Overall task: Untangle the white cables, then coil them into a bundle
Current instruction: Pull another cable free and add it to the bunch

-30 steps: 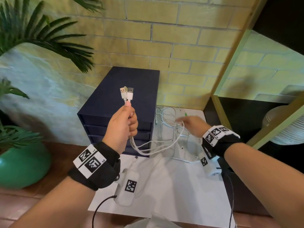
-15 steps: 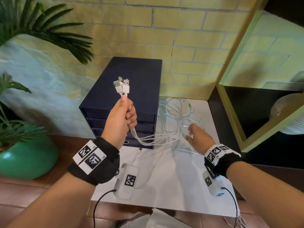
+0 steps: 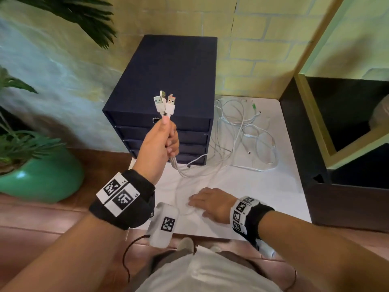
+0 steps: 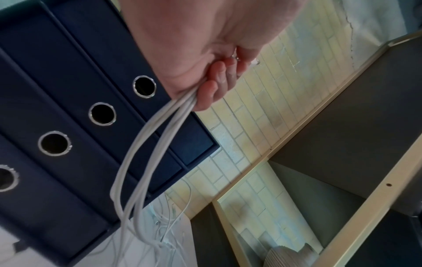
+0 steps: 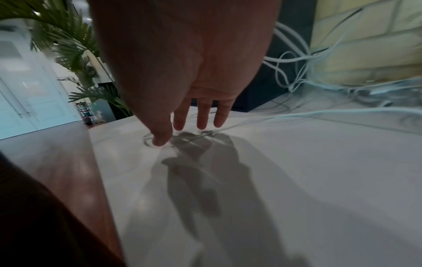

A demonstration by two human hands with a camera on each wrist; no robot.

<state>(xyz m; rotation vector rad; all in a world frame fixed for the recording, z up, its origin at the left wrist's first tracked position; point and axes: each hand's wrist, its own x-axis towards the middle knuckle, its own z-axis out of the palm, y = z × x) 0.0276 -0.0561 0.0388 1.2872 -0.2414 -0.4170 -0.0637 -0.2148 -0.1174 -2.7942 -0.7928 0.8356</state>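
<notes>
My left hand [image 3: 163,140] is raised in front of the dark drawer box and grips several white cables [image 4: 146,155] in its fist. Their USB plugs [image 3: 165,104] stick up above my thumb. Below the fist the cables hang down and run right into a loose white tangle [image 3: 246,131] lying on the white mat [image 3: 263,199]. My right hand [image 3: 207,202] hovers low over the near part of the mat, fingers [image 5: 202,117] straight and spread, just above a thin cable strand [image 5: 262,121]. It holds nothing.
A dark blue drawer box [image 3: 168,81] stands at the back of the mat against the yellow brick wall. A green plant pot [image 3: 42,178] sits at the left. A dark cabinet [image 3: 347,165] with a pale frame borders the mat's right side. Wooden floor surrounds the mat.
My right hand has drawn back from the tangle at the rear to the near part of the mat. The left hand keeps the plug ends raised.
</notes>
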